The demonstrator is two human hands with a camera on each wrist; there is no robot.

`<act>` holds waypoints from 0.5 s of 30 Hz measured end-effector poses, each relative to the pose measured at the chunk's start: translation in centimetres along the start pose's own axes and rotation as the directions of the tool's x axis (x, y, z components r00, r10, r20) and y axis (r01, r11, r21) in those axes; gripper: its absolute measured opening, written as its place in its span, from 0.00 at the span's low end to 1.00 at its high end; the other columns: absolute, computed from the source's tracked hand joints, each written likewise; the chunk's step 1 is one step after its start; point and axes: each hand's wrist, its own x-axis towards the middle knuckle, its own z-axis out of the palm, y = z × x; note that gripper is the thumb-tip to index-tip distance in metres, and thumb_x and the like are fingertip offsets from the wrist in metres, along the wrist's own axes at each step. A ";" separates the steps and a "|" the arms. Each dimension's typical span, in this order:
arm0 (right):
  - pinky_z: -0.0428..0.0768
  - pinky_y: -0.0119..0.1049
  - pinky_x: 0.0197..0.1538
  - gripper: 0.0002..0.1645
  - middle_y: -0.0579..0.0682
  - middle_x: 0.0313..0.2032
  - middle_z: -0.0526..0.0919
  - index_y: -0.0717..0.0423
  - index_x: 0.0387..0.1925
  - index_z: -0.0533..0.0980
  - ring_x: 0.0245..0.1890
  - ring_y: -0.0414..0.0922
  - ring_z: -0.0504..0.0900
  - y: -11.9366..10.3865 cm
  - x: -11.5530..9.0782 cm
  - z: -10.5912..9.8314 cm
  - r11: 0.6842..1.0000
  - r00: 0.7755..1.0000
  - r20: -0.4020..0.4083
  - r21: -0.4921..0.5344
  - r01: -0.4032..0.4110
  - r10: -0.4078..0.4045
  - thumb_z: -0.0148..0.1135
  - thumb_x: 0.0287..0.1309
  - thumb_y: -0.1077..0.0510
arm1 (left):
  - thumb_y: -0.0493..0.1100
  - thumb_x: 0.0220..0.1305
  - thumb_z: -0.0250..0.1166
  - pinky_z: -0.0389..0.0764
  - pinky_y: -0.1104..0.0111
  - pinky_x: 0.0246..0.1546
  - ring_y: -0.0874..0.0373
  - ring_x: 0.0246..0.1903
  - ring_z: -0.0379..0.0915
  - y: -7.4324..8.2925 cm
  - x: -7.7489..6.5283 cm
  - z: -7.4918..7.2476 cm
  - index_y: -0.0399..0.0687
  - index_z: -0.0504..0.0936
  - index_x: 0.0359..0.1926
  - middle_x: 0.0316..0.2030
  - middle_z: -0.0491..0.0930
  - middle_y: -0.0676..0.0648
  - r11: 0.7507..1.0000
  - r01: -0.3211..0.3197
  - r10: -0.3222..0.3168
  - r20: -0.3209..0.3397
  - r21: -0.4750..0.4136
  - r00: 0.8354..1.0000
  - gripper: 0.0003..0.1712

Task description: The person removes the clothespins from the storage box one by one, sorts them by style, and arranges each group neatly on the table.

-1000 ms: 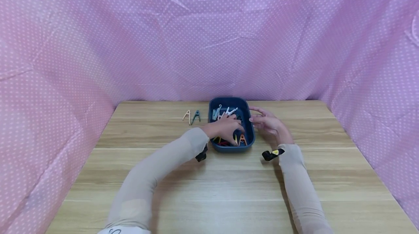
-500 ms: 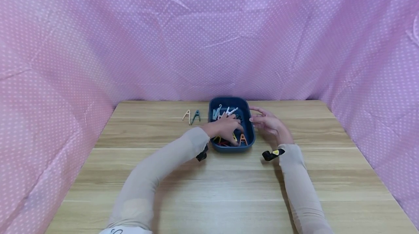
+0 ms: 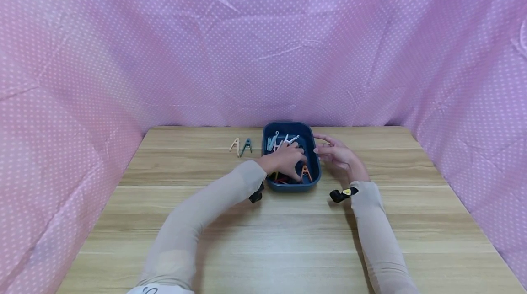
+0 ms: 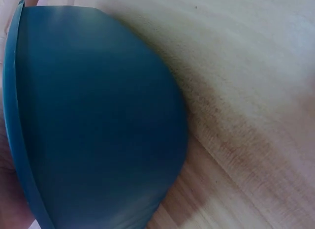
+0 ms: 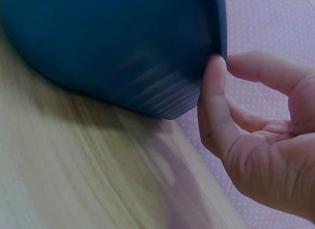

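My left hand [image 3: 284,160] reaches down into a dark blue plastic basket [image 3: 291,188], over several clothespins. Its thumb and fingers stand apart, with an orange clothespin [image 3: 306,173] just to the right of the thumb. Light blue clothespins [image 3: 272,141] and white clothespins [image 3: 291,139] lie at the basket's far end; red and yellow ones are partly hidden beneath the hand. My right hand [image 3: 338,154] is outside the basket at its right side. In the right wrist view, the thumb [image 5: 215,81] touches the outer wall close below the rim, with the other fingers loosely bent.
Left of the basket, a cream clothespin [image 3: 235,146] and a dark green clothespin [image 3: 246,146] lie side by side on the wooden table [image 3: 271,243]. A pink dotted cloth [image 3: 263,56] hangs right behind the table's far edge and along both sides.
My left hand has shifted slightly to the right inside the basket. A yellow clothespin seen near its thumb is now covered, and the orange one has moved a little. The right hand stays put.
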 end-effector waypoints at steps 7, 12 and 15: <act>0.84 0.31 0.50 0.40 0.48 0.45 0.87 0.62 0.78 0.49 0.44 0.39 0.87 -0.1 -0.2 0.2 1.000 1.000 -0.008 0.001 0.005 -0.005 0.52 0.71 0.71 | 0.65 0.55 0.74 0.66 0.49 0.66 0.54 0.58 0.65 -0.7 -0.1 -0.1 0.57 0.85 0.56 0.58 0.78 0.53 1.000 0.014 -0.014 -0.044 -0.002 0.999 0.31; 0.84 0.30 0.48 0.40 0.47 0.43 0.87 0.62 0.78 0.49 0.43 0.38 0.86 -0.1 -0.3 0.2 1.000 1.000 -0.015 0.000 0.007 -0.007 0.52 0.71 0.71 | 0.63 0.54 0.74 0.66 0.51 0.65 0.54 0.57 0.66 -0.9 -0.5 -0.4 0.56 0.86 0.55 0.57 0.79 0.53 1.000 0.009 -0.008 -0.073 0.005 0.997 0.30; 0.84 0.30 0.48 0.41 0.48 0.44 0.87 0.62 0.79 0.48 0.42 0.38 0.86 0.0 -0.3 0.1 1.000 1.000 -0.009 0.002 0.011 -0.011 0.51 0.71 0.72 | 0.63 0.55 0.74 0.67 0.52 0.64 0.54 0.57 0.66 -1.0 -0.7 -0.6 0.56 0.85 0.55 0.57 0.79 0.53 1.000 0.005 -0.004 -0.085 0.005 0.996 0.30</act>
